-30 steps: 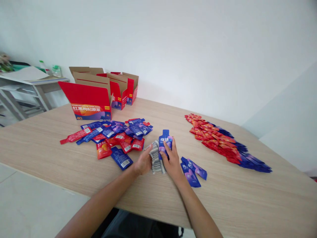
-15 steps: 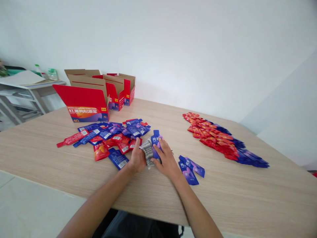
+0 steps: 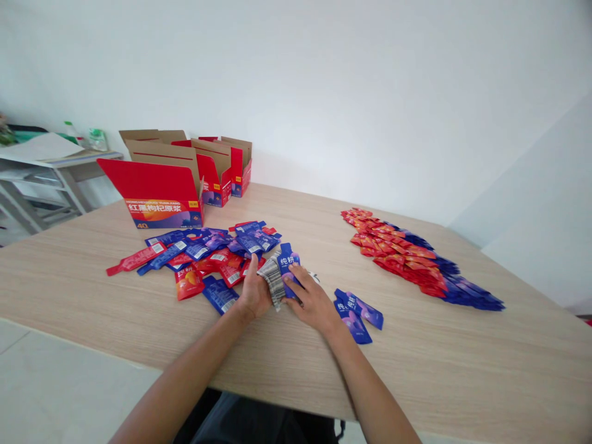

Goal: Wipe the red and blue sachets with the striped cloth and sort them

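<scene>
In the middle of the table, my left hand (image 3: 254,295) holds a grey-and-white striped bundle (image 3: 272,277) from its left side, thumb up. What the bundle is made of I cannot make out. My right hand (image 3: 311,299) grips a blue pouch (image 3: 285,262) with white lettering, pressed against the bundle's right side with its narrow neck pointing up. A whitish edge shows behind the right fingers. Loose red and blue pouches (image 3: 217,256) lie in a heap just beyond and left of my left hand. To the right of my right hand lie a few blue pouches (image 3: 354,317), overlapping.
Open red cartons (image 3: 161,200) stand at the back left against the wall. Long overlapping rows of red pouches (image 3: 398,253) and blue pouches (image 3: 467,293) spread across the right of the wooden table (image 3: 416,382). A side desk (image 3: 60,160) stands far left.
The blue pouch and my right fingers have shifted slightly left and tilted over the striped bundle. More of the whitish edge shows behind the right hand. The heap and rows are unchanged.
</scene>
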